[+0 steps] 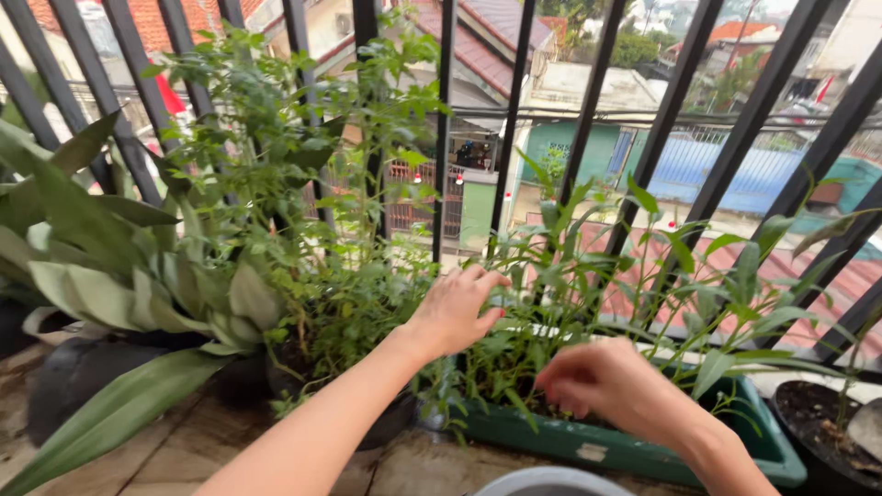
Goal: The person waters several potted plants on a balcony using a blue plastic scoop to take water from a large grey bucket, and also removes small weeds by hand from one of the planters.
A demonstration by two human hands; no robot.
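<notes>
On a worn wooden balcony floor [184, 450] behind black railings [588, 101], left hand [457, 310] spread open among stems at twelve o'clock; right hand [602, 381] pinching leaves in the green planter [634, 450]

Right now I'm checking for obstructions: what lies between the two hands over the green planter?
In the head view, thin leafy stems growing from the green planter fill the stretch between the left hand and right hand; nothing else sits there.
</notes>
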